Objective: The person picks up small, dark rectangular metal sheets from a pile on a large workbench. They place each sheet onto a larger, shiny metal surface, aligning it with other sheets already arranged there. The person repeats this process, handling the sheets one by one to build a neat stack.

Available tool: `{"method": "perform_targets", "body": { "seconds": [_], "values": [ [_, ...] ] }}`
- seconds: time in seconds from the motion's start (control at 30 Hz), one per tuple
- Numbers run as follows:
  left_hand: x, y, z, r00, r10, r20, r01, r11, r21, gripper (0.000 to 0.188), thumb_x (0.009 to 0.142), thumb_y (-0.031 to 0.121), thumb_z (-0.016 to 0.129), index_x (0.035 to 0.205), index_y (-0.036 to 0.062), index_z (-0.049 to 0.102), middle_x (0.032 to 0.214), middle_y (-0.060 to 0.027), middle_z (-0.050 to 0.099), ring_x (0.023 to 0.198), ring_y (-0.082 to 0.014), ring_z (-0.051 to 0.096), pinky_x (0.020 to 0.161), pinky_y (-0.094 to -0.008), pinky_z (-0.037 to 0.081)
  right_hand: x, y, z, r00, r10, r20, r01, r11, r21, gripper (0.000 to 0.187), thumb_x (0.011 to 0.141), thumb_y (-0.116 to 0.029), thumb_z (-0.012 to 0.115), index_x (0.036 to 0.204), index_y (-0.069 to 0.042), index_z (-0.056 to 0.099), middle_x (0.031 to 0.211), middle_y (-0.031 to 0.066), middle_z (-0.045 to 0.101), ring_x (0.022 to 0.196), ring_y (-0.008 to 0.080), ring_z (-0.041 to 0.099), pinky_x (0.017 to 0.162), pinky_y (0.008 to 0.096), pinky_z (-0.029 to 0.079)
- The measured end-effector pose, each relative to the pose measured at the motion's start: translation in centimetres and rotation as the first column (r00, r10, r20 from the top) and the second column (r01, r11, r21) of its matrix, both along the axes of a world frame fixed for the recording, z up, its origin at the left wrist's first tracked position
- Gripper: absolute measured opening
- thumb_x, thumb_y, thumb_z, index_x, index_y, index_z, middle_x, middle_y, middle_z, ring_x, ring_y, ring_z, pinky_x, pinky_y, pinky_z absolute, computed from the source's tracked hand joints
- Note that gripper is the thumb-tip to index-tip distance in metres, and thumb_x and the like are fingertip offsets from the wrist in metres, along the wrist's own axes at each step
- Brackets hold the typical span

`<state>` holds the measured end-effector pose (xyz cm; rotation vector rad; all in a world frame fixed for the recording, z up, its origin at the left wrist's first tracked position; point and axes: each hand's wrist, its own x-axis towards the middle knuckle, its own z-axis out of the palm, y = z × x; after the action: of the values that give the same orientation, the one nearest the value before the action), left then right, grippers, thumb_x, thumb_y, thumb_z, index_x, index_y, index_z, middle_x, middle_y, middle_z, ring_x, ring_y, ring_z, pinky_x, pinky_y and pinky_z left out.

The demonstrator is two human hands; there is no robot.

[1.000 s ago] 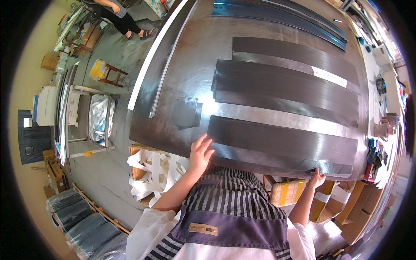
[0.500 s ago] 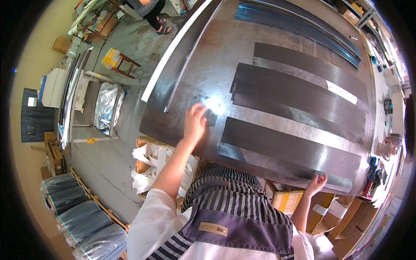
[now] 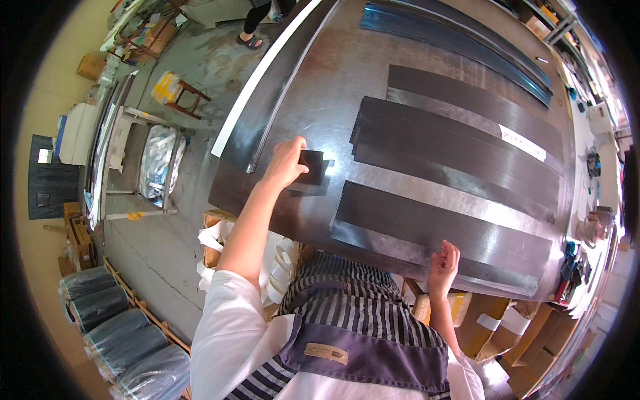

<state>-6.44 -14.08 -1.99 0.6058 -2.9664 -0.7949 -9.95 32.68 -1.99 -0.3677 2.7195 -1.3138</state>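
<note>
My left hand (image 3: 288,163) grips a small black square piece (image 3: 311,167) by its left edge, between thumb and fingers. The piece is raised slightly from the dark tabletop (image 3: 313,110), with a shadow beneath it. Nearer the front edge, my right hand (image 3: 443,268) hovers at the near side of the closest dark strip (image 3: 440,230), fingers loosely bent and nothing visible in them. Beyond that strip lie a stack of long dark strips (image 3: 453,147) and a further dark strip (image 3: 467,100). A white label (image 3: 523,143) with writing lies between those two.
Long dark profiles (image 3: 453,50) lie at the table's far side, and a white-edged strip (image 3: 267,77) runs along its left. Below the left edge stands a carton (image 3: 212,257) of white strip scraps. Open cardboard boxes (image 3: 497,327) sit under the right front. A person's leg (image 3: 253,23) shows far off.
My left hand has closed on the small black piece and lifted it slightly off the table. My right hand has moved left along the front edge. The distant person has shifted mostly out of view.
</note>
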Motion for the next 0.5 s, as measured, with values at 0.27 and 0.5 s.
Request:
{"method": "perform_targets", "body": {
  "seconds": [0.27, 0.5],
  "values": [
    [4.8, 7.7, 6.9, 0.997, 0.018, -0.079, 0.065, 0.398, 0.915, 0.054, 0.065, -0.009, 0.078, 0.111, 0.0063, 0.055, 0.101, -0.0007, 0.057, 0.097, -0.0118, 0.056, 0.084, -0.0260, 0.047, 0.1, -8.4, 4.6, 0.584, 0.561, 0.587, -0.103, 0.768, -0.632, 0.039, 0.098, -0.023, 0.054, 0.131, -0.003, 0.051, 0.110, 0.0098, 0.064, 0.101, 0.0182, 0.061, 0.087, 0.0297, 0.049],
    [7.0, 17.2, 2.7, 0.980, 0.045, -0.195, 0.190, 0.094, 0.977, 0.048, 0.076, -0.007, 0.070, 0.118, 0.0061, 0.052, 0.119, -0.0039, 0.051, 0.110, -0.0128, 0.050, 0.095, -0.0272, 0.041, 1.3, -11.9, 4.6, 0.066, 0.792, 0.607, 0.280, 0.569, -0.773, 0.052, 0.083, -0.009, 0.073, 0.129, 0.002, 0.050, 0.106, 0.0067, 0.065, 0.096, 0.0137, 0.062, 0.085, 0.0280, 0.050]
  ]
}}
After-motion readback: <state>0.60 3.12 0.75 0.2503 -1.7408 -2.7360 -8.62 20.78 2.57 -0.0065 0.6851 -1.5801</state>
